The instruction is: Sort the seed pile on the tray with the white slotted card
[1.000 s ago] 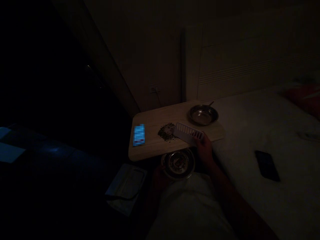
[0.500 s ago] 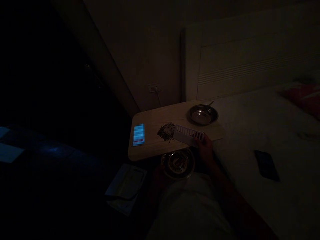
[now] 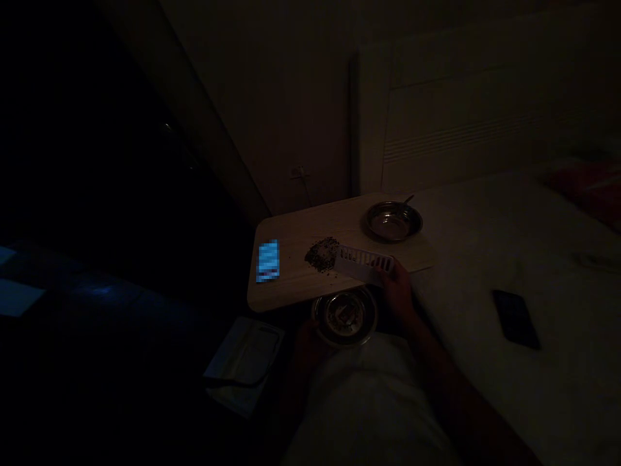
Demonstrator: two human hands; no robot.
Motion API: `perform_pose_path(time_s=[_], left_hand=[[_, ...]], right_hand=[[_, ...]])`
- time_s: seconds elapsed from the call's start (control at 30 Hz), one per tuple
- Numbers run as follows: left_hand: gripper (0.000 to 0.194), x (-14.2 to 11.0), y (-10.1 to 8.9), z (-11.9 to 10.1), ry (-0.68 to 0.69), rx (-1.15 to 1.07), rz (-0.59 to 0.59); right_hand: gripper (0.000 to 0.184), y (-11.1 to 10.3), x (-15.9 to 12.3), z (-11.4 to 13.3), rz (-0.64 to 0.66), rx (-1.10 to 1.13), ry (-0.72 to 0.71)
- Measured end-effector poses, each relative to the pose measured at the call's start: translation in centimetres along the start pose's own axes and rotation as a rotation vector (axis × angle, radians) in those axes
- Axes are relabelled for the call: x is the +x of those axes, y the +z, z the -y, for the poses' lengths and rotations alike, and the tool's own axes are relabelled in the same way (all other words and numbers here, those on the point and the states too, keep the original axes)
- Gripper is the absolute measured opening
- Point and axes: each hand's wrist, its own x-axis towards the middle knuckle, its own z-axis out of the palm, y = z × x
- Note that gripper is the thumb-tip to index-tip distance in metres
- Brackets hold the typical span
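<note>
My right hand (image 3: 396, 285) grips the right end of a long pale piece with a row of slots (image 3: 361, 264), like a narrow slotted tray. Its left end meets the edge of a heap of small dark bits (image 3: 322, 254), perhaps seeds or grains, on a light wooden board (image 3: 295, 230). Below the board's front edge is a round metal bowl (image 3: 317, 327) with more small bits inside, close to my lap. Dimly visible, my left hand (image 3: 308, 340) holds that bowl at its left rim; the fingers are mostly in shadow.
A second metal bowl (image 3: 394, 223), with a handle sticking out, stands at the board's back right. A lit phone (image 3: 268, 261) lies at its left end. On the bed (image 3: 466, 259) rests a dark phone (image 3: 516, 319). A pale packet (image 3: 245, 366) lies lower left. The room is very dark.
The slotted piece and my right hand have shifted very slightly left and down at the heap's edge. The picture is a little darker. My left hand and the bowl look the same.
</note>
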Motion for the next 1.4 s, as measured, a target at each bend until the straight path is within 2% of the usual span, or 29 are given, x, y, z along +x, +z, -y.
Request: perform_pose_path(time_s=[0.13, 0.37, 0.67, 1.0, 1.17, 1.3, 1.4], left_hand=[[0.037, 0.0, 0.2, 0.0, 0.028, 0.029, -0.06], [0.023, -0.3, 0.3, 0.0, 0.07, 0.061, -0.16], [0.028, -0.1, 0.7, 0.1, 0.028, 0.041, -0.124], [0.03, 0.8, -1.5, 0.1, 0.028, 0.026, -0.104], [0.029, 0.7, -1.3, 0.0, 0.028, 0.029, -0.069], [0.025, 0.5, -0.9, -0.2, 0.018, 0.047, -0.111], [0.024, 0.6, -1.5, -0.2, 0.029, 0.061, -0.145]], right_hand=[[0.024, 0.4, 0.0, -0.2, 0.002, 0.009, 0.016], [0.023, 1.0, -0.1, -0.7, 0.011, 0.004, -0.004], [0.02, 1.5, 0.0, -0.5, 0.043, -0.013, -0.026], [0.02, 1.4, -0.2, -0.3, 0.049, 0.029, 0.025], [0.02, 1.6, -0.3, -0.1, 0.055, 0.04, 0.02], [0.022, 1.8, -0.3, -0.1, 0.055, 0.076, 0.054], [0.022, 1.9, -0.4, -0.2, 0.062, 0.07, 0.058]])
